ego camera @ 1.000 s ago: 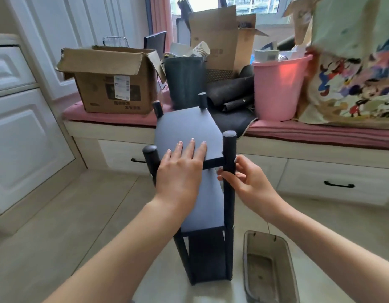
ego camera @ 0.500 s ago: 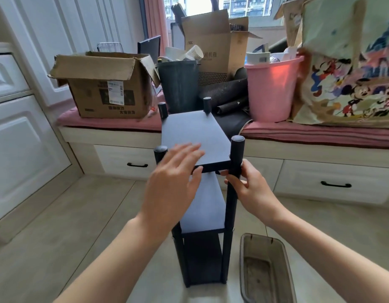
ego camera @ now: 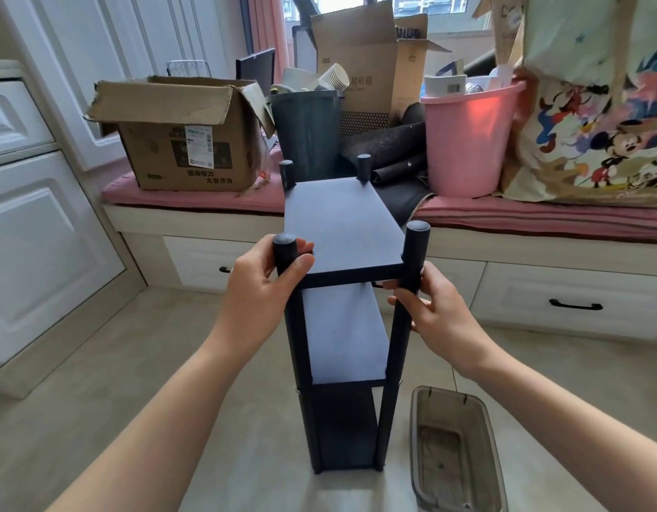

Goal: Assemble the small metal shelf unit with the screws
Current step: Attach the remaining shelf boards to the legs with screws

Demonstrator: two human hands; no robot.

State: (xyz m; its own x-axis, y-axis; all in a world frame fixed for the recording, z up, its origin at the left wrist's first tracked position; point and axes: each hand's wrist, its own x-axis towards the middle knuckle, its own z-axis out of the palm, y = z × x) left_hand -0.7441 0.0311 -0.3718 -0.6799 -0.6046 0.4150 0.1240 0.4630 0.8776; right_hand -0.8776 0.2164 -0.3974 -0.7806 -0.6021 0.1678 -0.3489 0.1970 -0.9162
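Item: small metal shelf unit, dark, three tiers on four round posts, standing upright on the floor between the person's two hands. Change noted: a second ago the left hand lay flat with straight fingers on the top board; it has since slid off to the near-left post, where thumb and fingers now curl round the post just under its cap. The right hand remains where it was, fingers wrapped about the near-right post just below the top board. Reading: both hands now grasp the frame by its front posts, which suggests the boards are seated and the unit is being steadied, tested or readied for lifting; no screw or tool is visible in either hand. Orientation: long axis vertical, feet down, post caps up; the boards' longer edges run away from the hands toward the window seat. Adjacent: translucent tray, low on the floor beneath the right forearm.
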